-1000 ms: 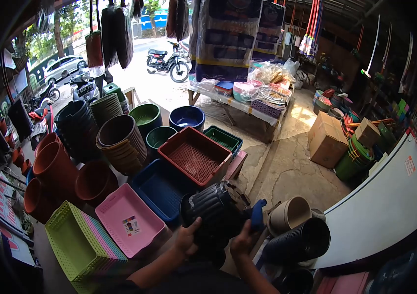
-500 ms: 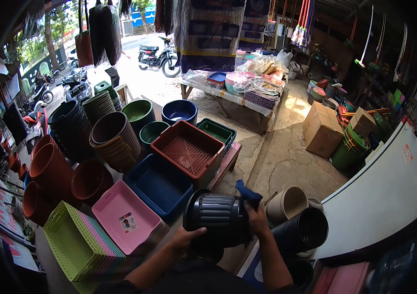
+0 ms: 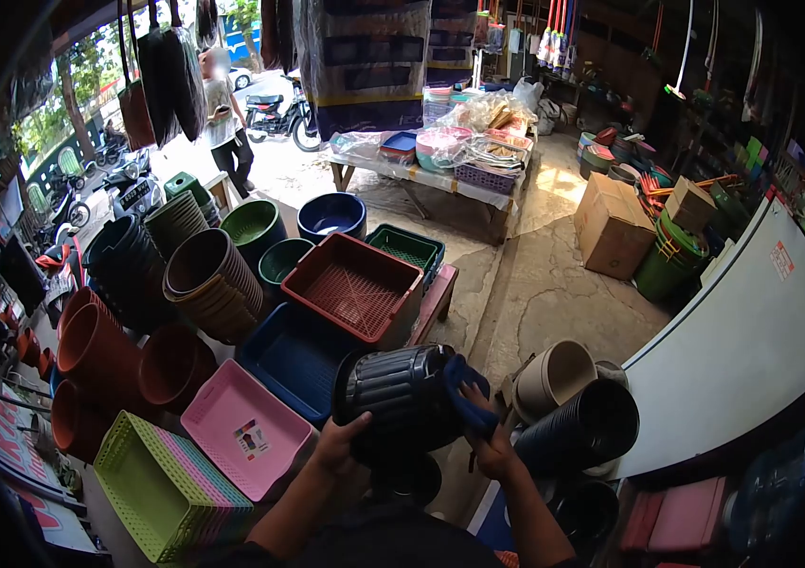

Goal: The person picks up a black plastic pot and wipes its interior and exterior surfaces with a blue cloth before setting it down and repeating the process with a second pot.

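A ribbed black plastic pot [image 3: 393, 383] is tilted on its side in front of me. My left hand [image 3: 341, 443] grips its rim on the left, thumb on the outside. In my right hand [image 3: 490, 445] is a dark blue cloth [image 3: 466, 396], pressed against the right end of the pot. Below the pot sits another dark round container [image 3: 412, 481], mostly in shadow. Just beyond the pot lies a blue plastic basket [image 3: 291, 360].
On the left stand a pink basket [image 3: 246, 431], stacked green baskets [image 3: 152, 497], brown pots [image 3: 99, 346] and a red-brown basket [image 3: 353, 284]. To the right are a beige pot [image 3: 554, 374], stacked black pots [image 3: 587, 431] and a white panel [image 3: 734, 369]. A person [image 3: 224, 118] walks outside.
The pot has moved slightly left and tilted, its right end higher. The cloth now lies spread over that end under my right hand. A person has come into view at the upper left.
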`<state>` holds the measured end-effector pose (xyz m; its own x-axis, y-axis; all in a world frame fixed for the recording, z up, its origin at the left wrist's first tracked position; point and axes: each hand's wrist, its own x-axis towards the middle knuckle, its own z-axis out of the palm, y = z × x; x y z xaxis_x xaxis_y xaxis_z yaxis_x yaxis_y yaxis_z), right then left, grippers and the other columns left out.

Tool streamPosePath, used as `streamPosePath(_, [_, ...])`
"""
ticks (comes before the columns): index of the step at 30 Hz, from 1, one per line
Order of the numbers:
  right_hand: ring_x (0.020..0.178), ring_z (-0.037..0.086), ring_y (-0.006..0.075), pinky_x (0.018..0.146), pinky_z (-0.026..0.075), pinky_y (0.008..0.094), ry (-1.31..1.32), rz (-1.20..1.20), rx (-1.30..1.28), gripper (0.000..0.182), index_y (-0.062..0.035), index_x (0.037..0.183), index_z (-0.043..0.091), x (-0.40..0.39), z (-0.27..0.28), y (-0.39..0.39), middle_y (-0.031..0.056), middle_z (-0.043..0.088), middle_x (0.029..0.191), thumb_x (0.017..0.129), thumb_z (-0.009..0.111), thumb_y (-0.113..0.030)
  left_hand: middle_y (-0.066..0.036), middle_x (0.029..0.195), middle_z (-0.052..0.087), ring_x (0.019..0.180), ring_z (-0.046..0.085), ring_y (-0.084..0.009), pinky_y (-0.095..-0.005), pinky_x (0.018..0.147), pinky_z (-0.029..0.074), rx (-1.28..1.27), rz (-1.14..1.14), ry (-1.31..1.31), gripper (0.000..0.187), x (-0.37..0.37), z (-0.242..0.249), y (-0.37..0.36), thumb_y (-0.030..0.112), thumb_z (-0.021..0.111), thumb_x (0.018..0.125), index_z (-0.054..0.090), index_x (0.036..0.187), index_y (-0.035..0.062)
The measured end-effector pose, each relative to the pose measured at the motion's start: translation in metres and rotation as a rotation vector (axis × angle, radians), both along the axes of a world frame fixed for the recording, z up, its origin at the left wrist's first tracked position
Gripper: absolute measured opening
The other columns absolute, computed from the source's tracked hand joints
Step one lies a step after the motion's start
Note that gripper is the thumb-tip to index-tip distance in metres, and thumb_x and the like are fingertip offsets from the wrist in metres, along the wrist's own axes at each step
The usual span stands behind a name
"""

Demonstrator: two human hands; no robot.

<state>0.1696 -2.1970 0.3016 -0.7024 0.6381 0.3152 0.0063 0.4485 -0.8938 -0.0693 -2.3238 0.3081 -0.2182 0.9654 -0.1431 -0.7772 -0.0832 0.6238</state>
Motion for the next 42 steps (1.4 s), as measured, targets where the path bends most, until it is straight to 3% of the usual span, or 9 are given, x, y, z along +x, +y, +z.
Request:
streamPosePath(7, [0.113, 0.054, 0.0193, 0.101, 0.039, 0.0324, 0.053, -0.208, -0.689, 0.044, 0.0035, 0.128, 0.050, 0.012, -0.004, 0.023, 0.0134, 0.058, 0.123, 0.098, 0.049, -0.029, -0.016, 0.125, 0.057, 0.116, 0.057, -0.0262, -0.0409, 0.102, 0.045, -0.034, -0.219, 0.036, 0.051, -0.001, -0.015, -0.011, 0.009, 0.068, 0.085, 0.047, 0.130, -0.0036])
streamPosePath(10, [0.102, 0.060, 0.0194, 0.095, 0.043, 0.0334, -0.077, -0.291, -0.445, 0.042, 0.0031, 0.121, 0.053, 0.005, 0.008, 0.019, 0.0113, 0.064, 0.108, 0.098, 0.050, -0.031, -0.017, 0.125, 0.057, 0.115, 0.057, -0.0287, -0.0430, 0.104, 0.043, -0.039, -0.149, 0.062, 0.053, 0.011, -0.019, -0.008, 0.010, 0.069, 0.084, 0.046, 0.130, -0.0042])
streamPosePath(15, [0.143, 0.022, 0.0298, 0.116, 0.013, 0.0365, 0.035, -0.217, -0.280, 0.053, 0.0040, 0.141, 0.036, -0.008, 0.011, -0.012, 0.0211, 0.032, 0.150, 0.096, 0.047, -0.021, -0.017, 0.124, 0.058, 0.115, 0.058, -0.0278, -0.0419, 0.103, 0.044, -0.060, -0.039, 0.077, 0.050, 0.013, -0.015, -0.004, 0.008, 0.068, 0.085, 0.048, 0.128, -0.0036])
streamPosePath(29, [0.129, 0.042, 0.0283, 0.110, 0.027, 0.0349, 0.211, -0.352, -0.592, 0.048, 0.0070, 0.136, 0.040, -0.001, 0.000, -0.047, 0.0187, 0.045, 0.139, 0.098, 0.043, -0.022, -0.016, 0.116, 0.061, 0.108, 0.061, -0.0261, -0.0399, 0.096, 0.050, -0.037, -0.081, 0.102, 0.042, 0.006, -0.007, 0.009, 0.007, 0.068, 0.086, 0.052, 0.123, -0.0035])
streamPosePath(32, [0.116, 0.052, 0.0259, 0.103, 0.036, 0.0346, 0.044, -0.651, -0.172, 0.040, 0.0064, 0.128, 0.049, 0.004, -0.006, -0.052, 0.0149, 0.055, 0.127, 0.099, 0.041, -0.020, -0.015, 0.117, 0.061, 0.108, 0.061, -0.0259, -0.0391, 0.095, 0.050, -0.050, -0.110, 0.151, 0.043, 0.006, -0.008, 0.017, 0.007, 0.068, 0.085, 0.052, 0.123, -0.0030])
streamPosePath(34, [0.108, 0.057, 0.0235, 0.098, 0.042, 0.0336, 0.564, -0.766, -0.614, 0.035, 0.0047, 0.121, 0.055, 0.008, -0.009, -0.043, 0.0147, 0.059, 0.119, 0.100, 0.041, -0.019, -0.014, 0.116, 0.061, 0.107, 0.061, -0.0253, -0.0388, 0.096, 0.049, -0.062, -0.163, 0.204, 0.045, 0.002, -0.015, 0.024, 0.007, 0.069, 0.084, 0.052, 0.124, -0.0028])
streamPosePath(36, [0.109, 0.057, 0.0249, 0.102, 0.039, 0.0353, 0.616, -0.817, -0.574, 0.036, 0.0067, 0.120, 0.056, 0.015, -0.031, -0.046, 0.0148, 0.060, 0.122, 0.098, 0.043, -0.018, -0.013, 0.116, 0.061, 0.106, 0.061, -0.0244, -0.0381, 0.095, 0.049, -0.093, -0.195, 0.201, 0.045, 0.004, -0.017, 0.031, 0.007, 0.069, 0.084, 0.052, 0.124, -0.0027])
streamPosePath(38, [0.101, 0.060, 0.0204, 0.093, 0.044, 0.0330, -0.303, -0.798, 0.521, 0.034, 0.0033, 0.120, 0.057, 0.035, -0.104, -0.054, 0.0138, 0.062, 0.111, 0.098, 0.047, -0.021, -0.013, 0.116, 0.061, 0.105, 0.061, -0.0235, -0.0373, 0.094, 0.049, -0.122, -0.234, 0.200, 0.044, 0.007, -0.019, 0.039, 0.007, 0.070, 0.084, 0.053, 0.124, -0.0026])
streamPosePath(42, [0.096, 0.057, 0.0162, 0.089, 0.043, 0.0307, 0.139, -0.731, -0.423, 0.037, 0.0018, 0.123, 0.055, -0.008, -0.026, -0.085, 0.0086, 0.061, 0.103, 0.098, 0.048, -0.024, -0.012, 0.112, 0.063, 0.100, 0.063, -0.0214, -0.0346, 0.090, 0.050, -0.170, -0.203, 0.321, 0.040, 0.009, -0.033, 0.051, 0.009, 0.070, 0.084, 0.056, 0.120, -0.0023])
